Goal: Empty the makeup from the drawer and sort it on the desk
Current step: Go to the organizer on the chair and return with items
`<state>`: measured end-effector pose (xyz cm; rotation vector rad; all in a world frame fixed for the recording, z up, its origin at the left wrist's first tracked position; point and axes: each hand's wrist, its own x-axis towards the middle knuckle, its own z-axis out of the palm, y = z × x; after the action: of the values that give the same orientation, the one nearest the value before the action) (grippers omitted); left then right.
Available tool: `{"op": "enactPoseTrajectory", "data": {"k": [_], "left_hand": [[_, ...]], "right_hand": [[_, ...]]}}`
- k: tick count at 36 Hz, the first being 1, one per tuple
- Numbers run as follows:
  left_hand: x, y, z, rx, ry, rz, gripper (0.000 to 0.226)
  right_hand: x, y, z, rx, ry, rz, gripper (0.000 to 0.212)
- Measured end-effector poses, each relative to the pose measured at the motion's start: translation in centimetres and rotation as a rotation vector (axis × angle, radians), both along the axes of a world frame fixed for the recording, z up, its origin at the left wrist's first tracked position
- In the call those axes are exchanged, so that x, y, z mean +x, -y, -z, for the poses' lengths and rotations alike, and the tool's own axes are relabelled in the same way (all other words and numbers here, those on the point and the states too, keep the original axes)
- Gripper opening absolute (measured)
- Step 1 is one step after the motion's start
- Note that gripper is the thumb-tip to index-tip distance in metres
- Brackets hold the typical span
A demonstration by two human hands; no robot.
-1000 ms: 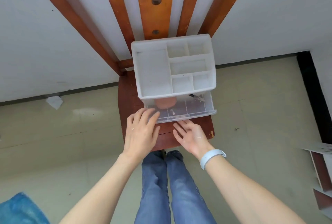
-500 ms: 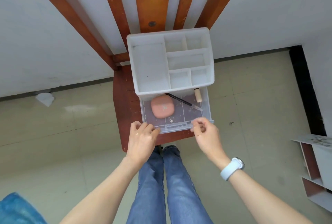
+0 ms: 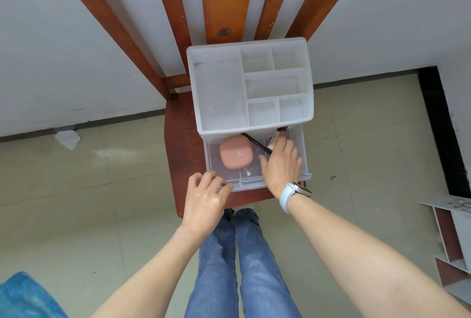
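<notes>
— Makeup sat in the clear drawer [image 3: 257, 164], which stood pulled out from under the white organizer [image 3: 251, 88] on the seat of a wooden chair [image 3: 178, 154]. What exactly lay inside?

— A pink compact [image 3: 236, 153] rested flat in the left half. A thin black pencil [image 3: 254, 143] ran slantwise behind it, toward the right, and a pale tube with a dark cap [image 3: 276, 136] lay at the back right corner.

— And the hands?

— The left hand [image 3: 204, 203] rested at the drawer's front left corner, its fingers [image 3: 216, 182] curled over the front edge. The right hand [image 3: 280, 164] reached into the right side of the drawer, palm down, a pale watch [image 3: 293, 192] on its wrist. Its fingertips touched the tube and the pencil's end, but whether they pinched either one I could not tell.

— Anything in the organizer's top?

— Only bare white compartments showed there.
</notes>
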<state>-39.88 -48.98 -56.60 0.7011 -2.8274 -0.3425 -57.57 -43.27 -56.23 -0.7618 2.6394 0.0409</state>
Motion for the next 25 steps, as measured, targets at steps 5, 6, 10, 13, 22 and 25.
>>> {"op": "enactPoseTrajectory", "data": {"k": [5, 6, 10, 13, 22, 25], "left_hand": [[0.0, 0.0, -0.1, 0.021, 0.009, -0.022, 0.022], [0.0, 0.0, -0.1, 0.032, 0.012, -0.025, 0.023], [0.0, -0.1, -0.3, 0.07, 0.025, -0.053, 0.023], [0.0, -0.2, -0.4, 0.088, 0.046, -0.075, 0.025], [-0.1, -0.3, -0.4, 0.109, 0.073, -0.096, 0.025], [-0.2, -0.4, -0.5, 0.115, 0.071, -0.098, 0.025]], "right_hand": [[-0.4, 1.0, 0.1, -0.101, 0.025, 0.088, 0.044], [-0.6, 1.2, 0.0, -0.105, 0.029, 0.095, 0.042], [-0.7, 1.4, 0.0, -0.082, 0.048, 0.026, 0.035], [-0.9, 1.1, 0.2, -0.06, 0.049, -0.063, 0.036], [-1.1, -1.0, -0.2, -0.017, 0.022, -0.242, 0.022], [-1.1, -1.3, 0.1, -0.037, -0.038, -0.243, 0.034]]}}
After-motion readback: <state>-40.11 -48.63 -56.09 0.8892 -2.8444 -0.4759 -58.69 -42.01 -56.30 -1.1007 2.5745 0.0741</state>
